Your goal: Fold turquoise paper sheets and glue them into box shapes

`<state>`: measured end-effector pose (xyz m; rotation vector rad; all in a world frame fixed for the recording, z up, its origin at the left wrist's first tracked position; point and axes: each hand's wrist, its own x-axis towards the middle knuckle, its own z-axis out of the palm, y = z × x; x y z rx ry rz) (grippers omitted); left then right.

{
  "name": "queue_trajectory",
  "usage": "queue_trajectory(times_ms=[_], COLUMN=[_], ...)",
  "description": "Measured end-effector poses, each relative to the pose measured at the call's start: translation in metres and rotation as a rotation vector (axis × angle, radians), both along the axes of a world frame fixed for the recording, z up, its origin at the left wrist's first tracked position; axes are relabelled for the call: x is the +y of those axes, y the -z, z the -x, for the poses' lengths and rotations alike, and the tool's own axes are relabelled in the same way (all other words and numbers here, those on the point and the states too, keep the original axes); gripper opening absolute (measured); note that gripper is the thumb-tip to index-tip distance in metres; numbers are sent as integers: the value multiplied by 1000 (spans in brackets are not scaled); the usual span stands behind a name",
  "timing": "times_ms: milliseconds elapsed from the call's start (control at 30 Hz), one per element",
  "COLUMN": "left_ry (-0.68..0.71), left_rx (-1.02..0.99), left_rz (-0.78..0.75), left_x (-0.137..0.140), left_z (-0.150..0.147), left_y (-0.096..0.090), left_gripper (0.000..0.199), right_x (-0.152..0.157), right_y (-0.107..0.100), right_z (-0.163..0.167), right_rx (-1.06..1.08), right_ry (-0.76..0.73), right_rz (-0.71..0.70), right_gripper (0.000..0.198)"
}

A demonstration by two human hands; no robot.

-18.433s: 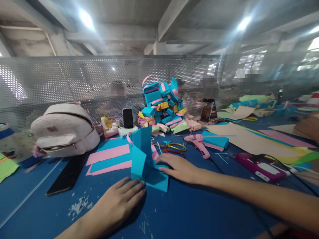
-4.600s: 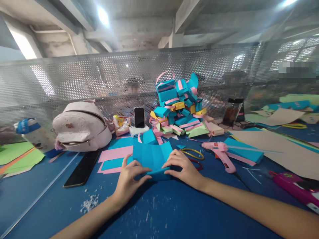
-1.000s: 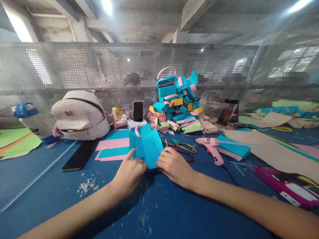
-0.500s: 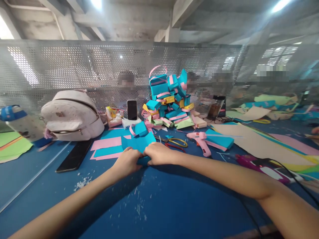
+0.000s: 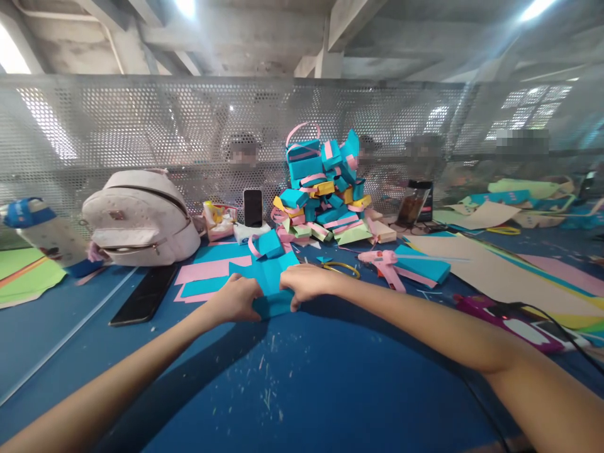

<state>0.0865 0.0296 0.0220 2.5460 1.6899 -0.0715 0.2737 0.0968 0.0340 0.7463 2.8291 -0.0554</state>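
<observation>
A creased sheet of blue paper (image 5: 271,286) lies between my hands on the blue table. My left hand (image 5: 238,297) grips its left edge, thumb toward me. On the opposite edge, my right hand (image 5: 304,283) pinches the paper with curled fingers. Just beyond stands a small blue paper box with a pink strip handle (image 5: 268,243). Flat pink and blue paper pieces (image 5: 202,270) lie to the left of the sheet. A pink glue gun (image 5: 384,264) rests to the right, and the yellow handle of the scissors (image 5: 346,269) shows behind my right wrist.
A tall pile of paper boxes (image 5: 325,201) stands at the back. Left are a white backpack (image 5: 141,220), a dark phone (image 5: 144,296) and a bottle (image 5: 44,236). Large paper sheets (image 5: 491,270) and a purple device with a cable (image 5: 509,324) lie right. A perforated screen (image 5: 189,119) runs behind.
My hands have moved apart from each other along the blue paper. Its near flap now shows between them, more spread out. The whole view has shifted slightly.
</observation>
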Motion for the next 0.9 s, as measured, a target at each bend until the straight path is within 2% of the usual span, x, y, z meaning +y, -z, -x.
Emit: queue_trajectory(times_ms=[200,467,600,733,900], left_ry=[8,18,25,12,-38], left_rx=[1,44,66,77,58], left_rz=[150,261,312,315,260], left_x=[12,39,52,51,36], left_z=[-14,-9,-11,-15,-4], left_y=[-9,2,2,-1,-3], left_gripper=[17,34,36,36,37], right_x=[4,28,33,32,33], right_y=[6,21,24,23,19], right_z=[18,15,16,14,6], right_rx=[4,34,23,35,10], right_ry=[-27,19,26,28,-5], right_rz=[77,154,185,201,242], right_gripper=[32,49,51,50,45])
